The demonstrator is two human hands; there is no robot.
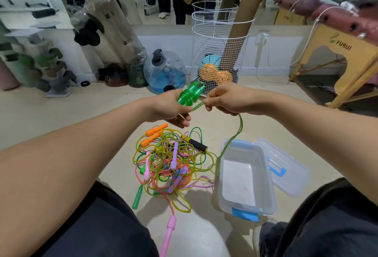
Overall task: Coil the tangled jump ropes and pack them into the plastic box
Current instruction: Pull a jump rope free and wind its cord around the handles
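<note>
Head view shows coiling just starting: left hand (pixel 169 107) grips both green handles (pixel 190 95), right hand (pixel 223 99) pinches their cord (pixel 238 132) trailing toward the tangle (pixel 171 162) at 6 o'clock beside the empty box (pixel 245 177); next, likely wind loops.

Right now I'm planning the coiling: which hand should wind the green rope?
Right. The right hand already pinches the green rope where it leaves the handles, with the slack hanging below it; the left hand is occupied gripping both handles.
</note>
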